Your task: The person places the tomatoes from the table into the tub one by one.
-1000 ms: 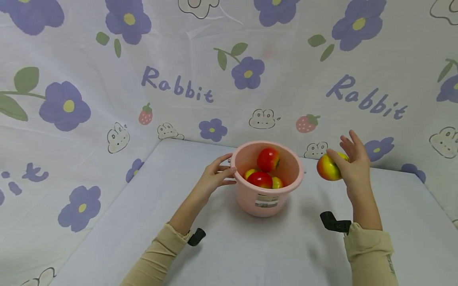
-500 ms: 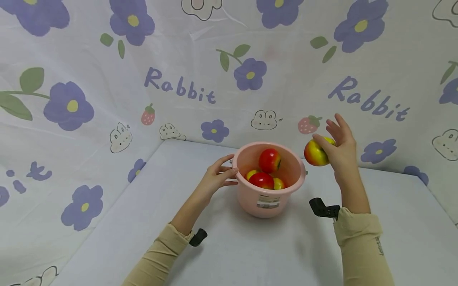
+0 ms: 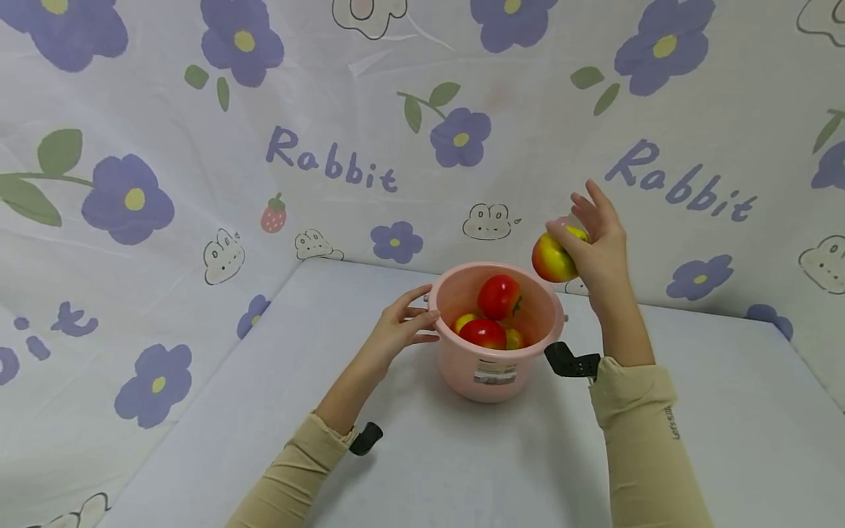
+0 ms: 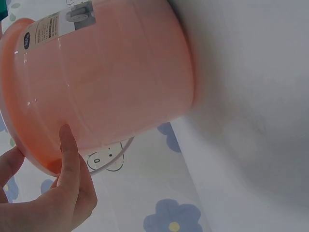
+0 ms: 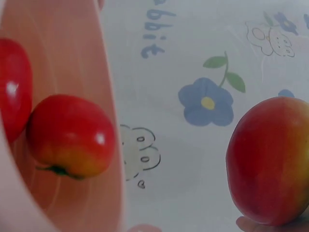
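Note:
A pink bucket stands upright on the table, with several red and yellow fruits inside. Among them are a red apple with a green stem and a second red fruit. My left hand grips the bucket's left rim; in the left wrist view, fingers press its outer wall. Up beyond the right rim, my right hand holds a yellow and red apple between thumb and fingers. The right wrist view shows this apple apart from the bucket, with only a fingertip visible beneath it.
A pale cloth covers the table. Behind and to the left hangs a white curtain printed with purple flowers, rabbits and strawberries. The bucket's thin handle hangs down on its far side. Black wrist cameras stick out from the sleeves.
My right hand has moved left and upward with the apple, from the right of the bucket to close above its right rim. The left hand and the bucket stay in place.

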